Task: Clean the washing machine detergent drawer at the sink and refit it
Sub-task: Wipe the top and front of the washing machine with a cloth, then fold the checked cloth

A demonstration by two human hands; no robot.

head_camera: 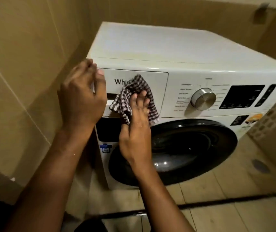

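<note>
The white washing machine [159, 47] stands in a tiled corner. Its detergent drawer [155, 81] sits flush in the front panel at the upper left, with part of a brand name showing. My right hand [135, 129] presses a black-and-white checked cloth [134, 91] flat against the drawer front, covering the end of the lettering and part of the handle recess. My left hand [82, 96] rests on the machine's upper left corner, fingers curled around the drawer's left edge and hiding it.
A silver program dial [203, 98] and a dark display panel [244, 96] sit to the right of the drawer. The round black door [192, 148] is shut below. Tiled walls close in at left and behind. A perforated object [274, 118] stands at right. A floor drain [259, 165] lies nearby.
</note>
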